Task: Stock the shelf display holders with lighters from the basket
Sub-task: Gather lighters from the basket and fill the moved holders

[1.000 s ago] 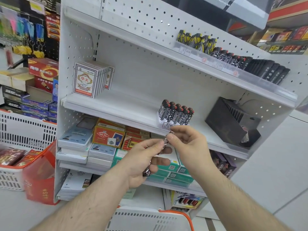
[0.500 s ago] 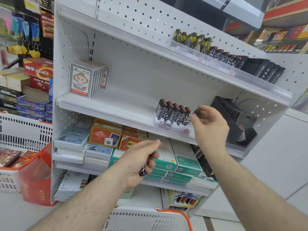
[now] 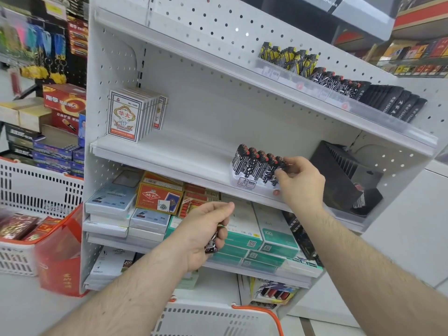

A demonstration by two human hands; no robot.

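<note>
Lighters [image 3: 259, 166]: black-and-white patterned, red-capped, upright in a row in the clear holder [image 3: 244, 181] on the middle shelf [image 3: 169, 156].
Right hand [image 3: 299, 180]: pinched the row's rightmost lighter.
Left hand [image 3: 206, 229]: lower, curled round a spare lighter [image 3: 212, 243].
Basket [image 3: 218, 318]: white, below.

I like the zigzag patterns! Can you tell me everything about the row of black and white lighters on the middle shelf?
The row of lighters stands upright in a clear holder at the front edge of the white middle shelf. Each is black with white circuit-like lines and a red band under a dark top. They lean slightly and sit packed side by side. The right hand pinches the lighter at the row's right end.
</note>
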